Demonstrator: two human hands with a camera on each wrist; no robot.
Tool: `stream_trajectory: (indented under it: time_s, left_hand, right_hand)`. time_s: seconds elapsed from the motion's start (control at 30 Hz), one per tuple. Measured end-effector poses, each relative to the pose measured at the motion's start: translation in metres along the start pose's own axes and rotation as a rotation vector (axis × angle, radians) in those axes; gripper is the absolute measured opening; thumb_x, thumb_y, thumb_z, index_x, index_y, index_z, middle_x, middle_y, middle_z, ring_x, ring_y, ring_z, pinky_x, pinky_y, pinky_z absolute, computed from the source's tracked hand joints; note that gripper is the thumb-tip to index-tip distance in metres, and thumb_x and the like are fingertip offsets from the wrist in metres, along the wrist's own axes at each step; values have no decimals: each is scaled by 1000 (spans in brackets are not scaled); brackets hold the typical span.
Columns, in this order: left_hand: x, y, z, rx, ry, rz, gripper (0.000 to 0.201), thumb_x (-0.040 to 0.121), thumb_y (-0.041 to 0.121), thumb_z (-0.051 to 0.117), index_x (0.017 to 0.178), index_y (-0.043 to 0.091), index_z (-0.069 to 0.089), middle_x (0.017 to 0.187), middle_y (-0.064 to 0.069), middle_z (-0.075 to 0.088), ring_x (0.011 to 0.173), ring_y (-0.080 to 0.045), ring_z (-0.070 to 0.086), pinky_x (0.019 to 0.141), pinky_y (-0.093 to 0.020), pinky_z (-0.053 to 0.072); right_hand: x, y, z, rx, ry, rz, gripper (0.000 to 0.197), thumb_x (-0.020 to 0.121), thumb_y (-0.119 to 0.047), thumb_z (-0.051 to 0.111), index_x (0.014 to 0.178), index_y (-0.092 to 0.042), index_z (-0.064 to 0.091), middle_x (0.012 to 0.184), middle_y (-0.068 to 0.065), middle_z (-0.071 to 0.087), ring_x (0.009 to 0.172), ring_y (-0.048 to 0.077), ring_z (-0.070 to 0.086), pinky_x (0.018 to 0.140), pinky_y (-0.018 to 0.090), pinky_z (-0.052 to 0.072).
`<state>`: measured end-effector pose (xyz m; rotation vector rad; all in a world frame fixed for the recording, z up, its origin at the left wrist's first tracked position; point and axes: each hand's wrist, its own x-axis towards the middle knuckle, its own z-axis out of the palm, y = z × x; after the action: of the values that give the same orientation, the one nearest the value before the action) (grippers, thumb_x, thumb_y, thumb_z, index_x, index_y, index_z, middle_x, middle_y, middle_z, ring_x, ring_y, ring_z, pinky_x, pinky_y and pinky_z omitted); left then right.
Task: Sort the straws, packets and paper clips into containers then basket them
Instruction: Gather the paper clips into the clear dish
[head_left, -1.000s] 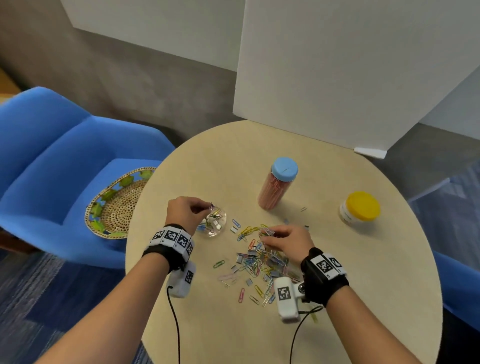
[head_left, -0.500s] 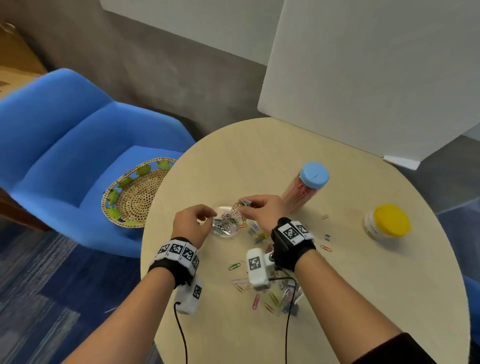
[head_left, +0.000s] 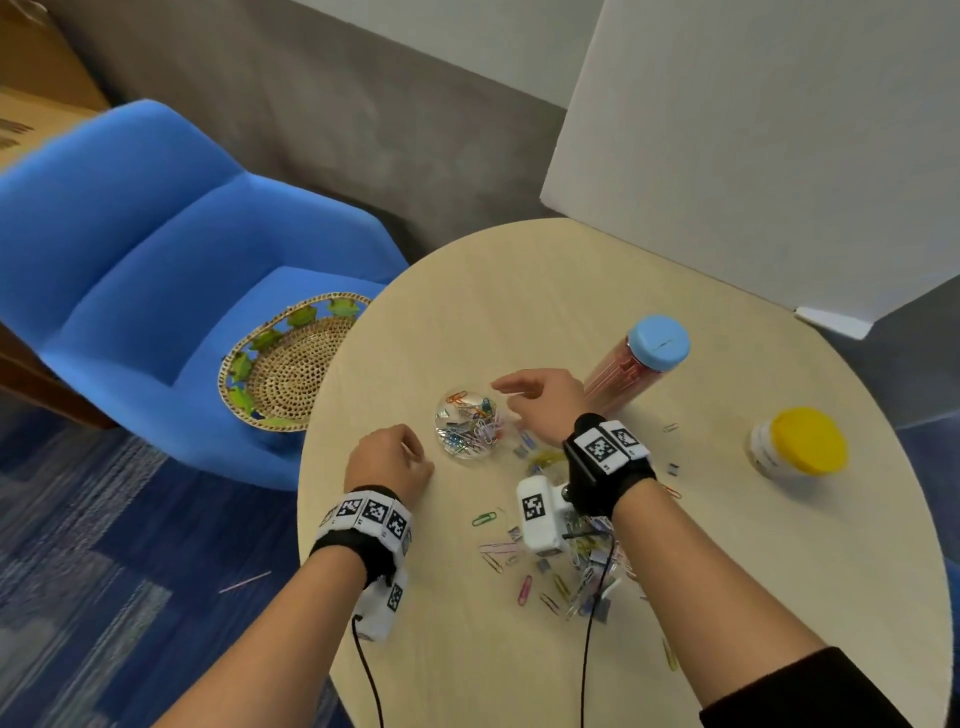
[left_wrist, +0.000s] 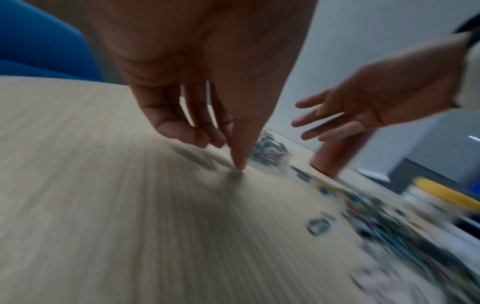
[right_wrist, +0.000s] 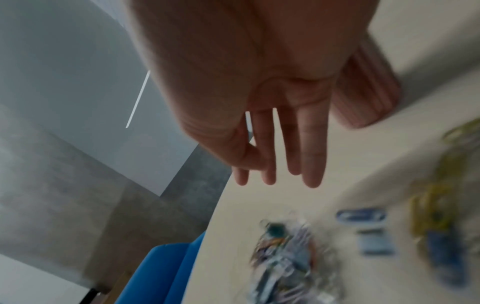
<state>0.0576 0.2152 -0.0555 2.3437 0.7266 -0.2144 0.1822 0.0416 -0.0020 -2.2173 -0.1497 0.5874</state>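
A small clear round container (head_left: 470, 427) of coloured paper clips stands on the round table (head_left: 519, 291). My right hand (head_left: 524, 395) hovers just right of and above it, fingers spread and straight, holding nothing; the right wrist view shows the same empty fingers (right_wrist: 311, 174) over the blurred container (right_wrist: 288, 259). My left hand (head_left: 400, 457) rests on the table left of the container, apart from it, fingers loosely curled, one fingertip (left_wrist: 239, 166) touching the wood. A loose pile of paper clips (head_left: 587, 561) lies under my right wrist.
A tall jar of pink straws with a blue lid (head_left: 657, 343) stands right of my right hand. A yellow-lidded jar (head_left: 800, 441) is further right. A woven basket (head_left: 291, 364) sits on the blue chair (head_left: 156, 270) left of the table. One thin stick (head_left: 244, 582) lies on the carpet.
My right hand carried clips from the pile to the container, dropped them in and now stands open. My left hand has let go of the container and drawn back left.
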Motion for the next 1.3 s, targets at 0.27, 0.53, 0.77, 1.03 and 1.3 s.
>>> stream_trajectory:
  time_s: [0.27,0.53,0.77,1.03,1.3]
  left_hand:
    - [-46,52,57,153,-461,482,89,60,63,80,137,36,43,118,7,46,103,-14,51,91,-31,50]
    - [-58,78,101,440,-325,759,86,77,61,66,148,36,24,153,-7,24,136,-29,28,108,-43,34]
    - [-54,88,103,312,-350,736,32,94,28,59,124,17,63,121,-5,51,113,-25,47,93,-41,47]
    - [-50,92,82,180,-317,593,33,90,26,66,123,22,66,112,-2,68,104,-21,62,96,-32,49]
    - [-40,95,57,107,-311,474,16,81,26,76,96,20,77,94,2,72,92,-14,64,90,-29,53]
  right_hand:
    - [-21,83,-66,-652,-173,299,37,83,-17,72,119,-24,65,128,6,59,109,25,61,93,32,50]
    - [-53,121,-67,-591,-187,154,43,82,8,57,111,-21,71,110,3,71,99,18,66,94,29,52]
    - [-47,146,-108,-514,230,120,39,89,-4,55,124,-17,65,131,11,57,115,29,58,99,34,45]
    - [-42,152,-83,-636,-1,17,54,95,2,42,147,-10,41,160,13,23,145,31,29,118,30,20]
    - [-113,132,-44,-730,-220,-113,69,89,-48,63,150,-33,34,158,1,23,143,22,26,115,39,33]
